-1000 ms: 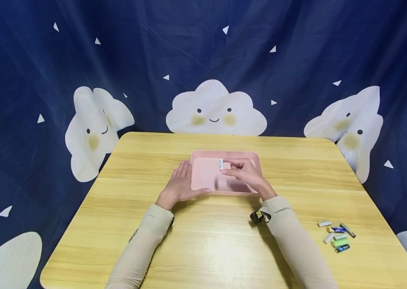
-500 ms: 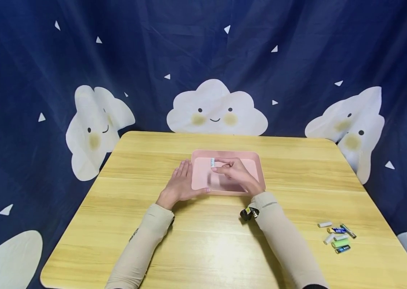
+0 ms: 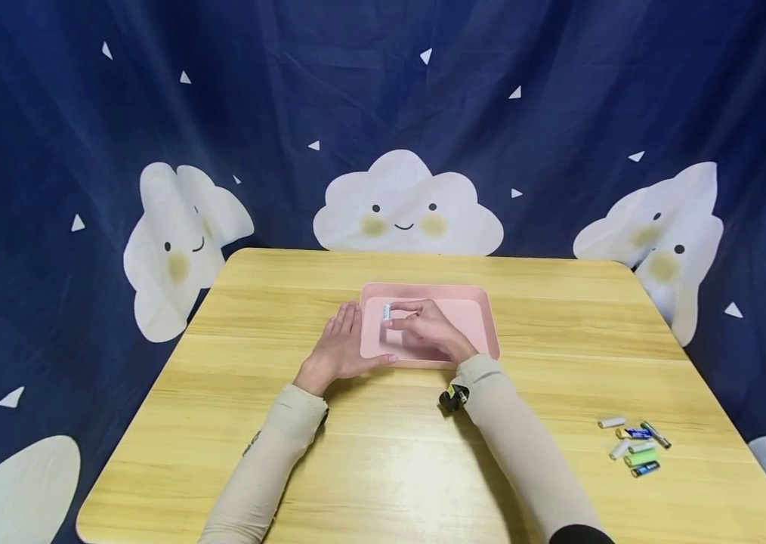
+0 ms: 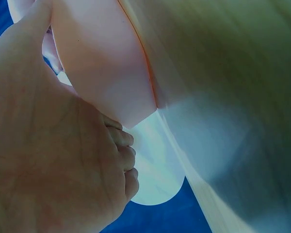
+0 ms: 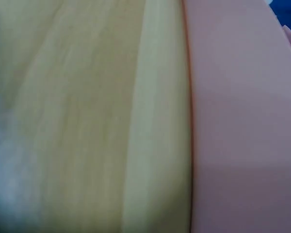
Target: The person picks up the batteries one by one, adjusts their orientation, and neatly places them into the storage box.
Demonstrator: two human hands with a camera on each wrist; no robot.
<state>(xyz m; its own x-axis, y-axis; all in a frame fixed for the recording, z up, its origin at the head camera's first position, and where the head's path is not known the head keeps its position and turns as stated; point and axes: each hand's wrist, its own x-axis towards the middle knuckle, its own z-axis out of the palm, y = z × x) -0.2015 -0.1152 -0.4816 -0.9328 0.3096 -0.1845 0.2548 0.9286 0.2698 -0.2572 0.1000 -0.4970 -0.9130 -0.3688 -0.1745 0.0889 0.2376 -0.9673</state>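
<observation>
While the left hand (image 3: 338, 350) lies outstretched against the pink tray (image 3: 467, 316) mid-frame, the right hand (image 3: 429, 325) pinches a white battery (image 3: 386, 311) over it

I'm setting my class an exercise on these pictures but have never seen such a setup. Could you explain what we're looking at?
There is no machine here: a person works with two bare hands, each called a grip below.

The wide picture comes from a camera worn on the head, looking forward and down. The other two come from cameras on the wrists: the left one shows that palm close up beside the tray, the right one mostly tabletop and tray side.

On the wooden table sits a shallow pink tray. Seven loose batteries lie near the table's right side.

The right grip pinches a small white battery above the tray. The left grip holds nothing; it lies spread around the tray's near left corner.
</observation>
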